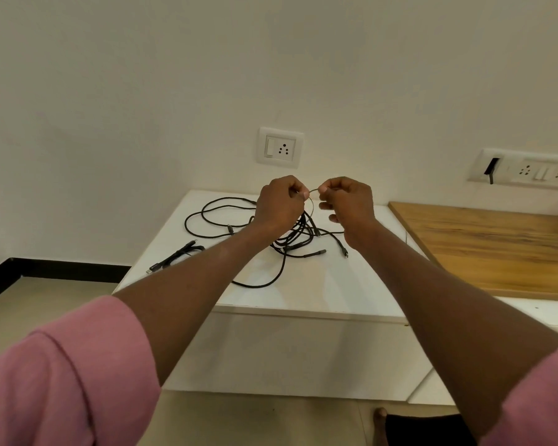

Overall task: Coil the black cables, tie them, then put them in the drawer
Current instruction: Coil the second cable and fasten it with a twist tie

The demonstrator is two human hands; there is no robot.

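While loose black cables (281, 239) sprawl on the white cabinet (351, 284), my left hand (279, 204) and right hand (348, 204) pinch one strand (313, 190) between them; a tied bundle (178, 256) lies at nine o'clock.

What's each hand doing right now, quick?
Left hand: closed, pinching the black cable.
Right hand: closed, pinching the same cable, close beside the left.

Both arms extend forward, forearms bare, pink sleeves (65, 375) pushed up near the elbows. The left hand (279, 201) and right hand (347, 201) are raised side by side, knuckles up, fingers curled closed. Thumb and forefinger tips of each hand pinch inward, nearly meeting.
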